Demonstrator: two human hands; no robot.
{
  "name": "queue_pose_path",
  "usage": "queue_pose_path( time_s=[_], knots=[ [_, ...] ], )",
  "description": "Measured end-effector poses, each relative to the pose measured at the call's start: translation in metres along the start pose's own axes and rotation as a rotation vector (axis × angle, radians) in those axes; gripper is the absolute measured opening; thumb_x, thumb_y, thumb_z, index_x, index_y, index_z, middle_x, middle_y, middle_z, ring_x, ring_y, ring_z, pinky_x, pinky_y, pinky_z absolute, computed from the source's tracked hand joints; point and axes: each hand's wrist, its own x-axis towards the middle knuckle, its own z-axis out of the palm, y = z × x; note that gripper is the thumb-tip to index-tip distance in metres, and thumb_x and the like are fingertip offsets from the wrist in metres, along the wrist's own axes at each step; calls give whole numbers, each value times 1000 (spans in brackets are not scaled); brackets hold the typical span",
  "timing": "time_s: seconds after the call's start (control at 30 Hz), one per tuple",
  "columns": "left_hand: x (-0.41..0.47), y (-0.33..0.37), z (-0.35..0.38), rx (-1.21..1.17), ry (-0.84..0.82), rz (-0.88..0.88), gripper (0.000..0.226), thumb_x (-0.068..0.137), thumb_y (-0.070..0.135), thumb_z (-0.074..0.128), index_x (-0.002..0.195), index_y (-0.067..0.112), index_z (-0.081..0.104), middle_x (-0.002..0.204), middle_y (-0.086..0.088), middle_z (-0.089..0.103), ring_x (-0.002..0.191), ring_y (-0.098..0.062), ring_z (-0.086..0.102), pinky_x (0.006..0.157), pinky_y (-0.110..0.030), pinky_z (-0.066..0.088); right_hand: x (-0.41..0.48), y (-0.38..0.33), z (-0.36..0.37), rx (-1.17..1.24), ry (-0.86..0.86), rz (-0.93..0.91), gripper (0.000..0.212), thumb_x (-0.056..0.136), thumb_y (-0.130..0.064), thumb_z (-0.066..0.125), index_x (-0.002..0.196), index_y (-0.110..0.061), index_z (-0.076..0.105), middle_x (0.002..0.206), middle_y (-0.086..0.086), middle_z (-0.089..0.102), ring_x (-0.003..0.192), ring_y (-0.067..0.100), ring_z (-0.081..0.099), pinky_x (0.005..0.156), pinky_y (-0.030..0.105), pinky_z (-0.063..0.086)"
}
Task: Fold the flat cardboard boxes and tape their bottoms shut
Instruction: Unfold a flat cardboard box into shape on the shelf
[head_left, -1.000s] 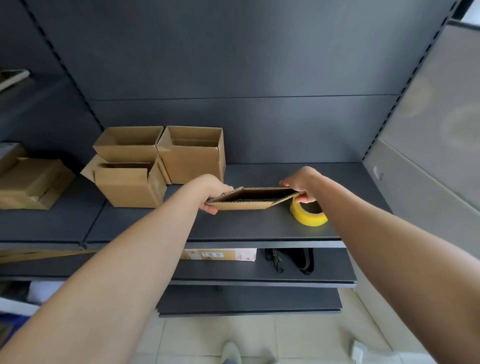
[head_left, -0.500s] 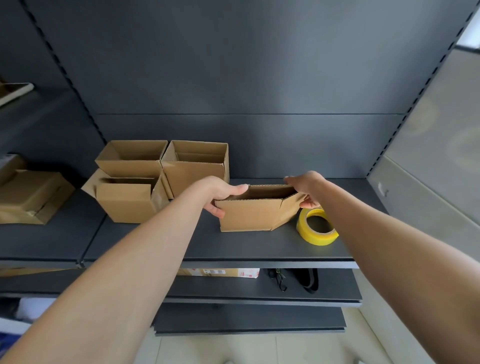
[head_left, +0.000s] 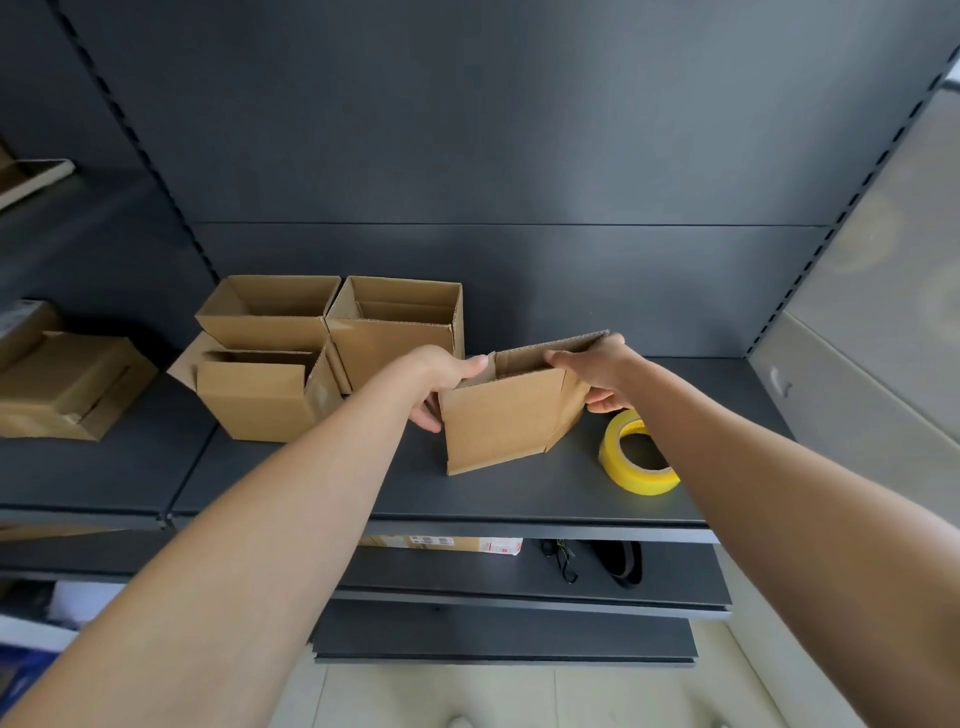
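A small brown cardboard box (head_left: 501, 415) stands on the dark shelf (head_left: 519, 499), partly opened and tilted, its open top facing up. My left hand (head_left: 441, 376) grips its upper left edge, thumb over the rim. My right hand (head_left: 597, 369) holds the upper right corner, fingers curled over the top flap. A yellow tape roll (head_left: 641, 470) lies flat on the shelf just right of the box, below my right wrist.
Three folded open boxes (head_left: 332, 353) stand in a cluster at the back left of the shelf. More cardboard (head_left: 62, 384) lies on the neighbouring shelf at far left. Lower shelves hold a labelled carton (head_left: 452, 544) and black straps (head_left: 613, 564).
The flat box has been turned from lying horizontally to standing upright on the shelf and has opened out. Both hands rose with it and stayed on its top edge.
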Motion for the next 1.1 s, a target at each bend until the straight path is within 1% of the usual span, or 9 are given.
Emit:
queue_pose_path(
  time_s=[0.13,0.27,0.43,0.57,0.67,0.77,0.87,1.03,1.1],
  knots=[
    [0,2,2,-11,37,11,74,86,62,51,135,7,42,130,-16,55,103,-31,64,86,-37,55,0,-1,-2,-33,-25,-11,85,79,-44,75,142,-14,26,134,12,48,111,31,57,81,38,53],
    [-3,6,3,-100,28,20,68,88,54,54,136,7,42,133,-15,52,109,-34,61,82,-37,55,1,0,-4,-58,-48,-24,82,79,-41,76,141,-16,29,135,11,48,111,31,57,78,38,52],
    [-1,7,4,-213,70,36,57,94,45,51,136,8,40,136,-15,48,113,-37,57,82,-39,55,2,-2,-10,-179,-118,-72,71,84,-23,73,142,-15,33,136,12,48,113,30,56,90,39,53],
    [3,6,0,-404,80,24,43,97,34,50,129,6,43,129,-18,51,110,-38,58,85,-47,56,1,-5,-12,-320,-166,-113,66,87,-13,69,143,-13,34,132,13,50,112,28,56,92,40,53],
    [4,5,0,-467,98,16,43,98,33,50,130,6,42,128,-18,50,110,-39,57,84,-47,56,2,-7,-12,-356,-189,-133,63,87,-7,68,141,-14,38,128,13,53,111,27,56,93,39,53],
    [3,5,1,-481,110,34,45,97,31,51,133,6,41,133,-17,47,114,-38,54,84,-45,56,2,-6,-12,-347,-195,-140,61,86,-2,67,140,-14,40,126,14,55,110,28,58,92,38,53],
    [3,5,-1,-464,89,79,46,94,18,59,134,5,43,138,-16,45,120,-38,51,82,-43,55,5,-5,-10,-337,-196,-142,60,85,2,66,138,-13,42,121,13,58,107,27,60,88,37,55],
    [1,6,-1,-404,50,101,28,86,2,66,112,3,55,124,-16,55,112,-30,58,84,-37,55,6,-4,-11,-294,-198,-135,54,85,1,65,134,-11,46,116,13,60,102,25,61,78,33,55],
    [1,9,1,-371,68,117,29,85,0,67,111,1,56,121,-15,55,112,-29,57,85,-36,55,4,-5,-11,-314,-210,-145,57,85,5,63,136,-12,44,118,13,59,101,24,61,79,32,55]
  ],
)
